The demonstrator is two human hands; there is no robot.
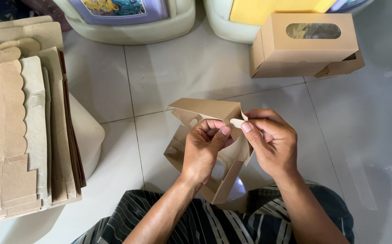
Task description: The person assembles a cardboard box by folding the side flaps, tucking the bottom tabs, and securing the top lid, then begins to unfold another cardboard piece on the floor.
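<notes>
Both hands are gripping a half-folded brown cardboard box held above the lap over the white tiled floor: the left hand is curling its fingers around the box's open edge, while the right hand is pinching a small flap at the top between thumb and forefinger. Beyond the right hand, a finished brown box with an oval window is lying on the floor, and far out past the left hand a stack of flat cardboard blanks is resting on a white container.
</notes>
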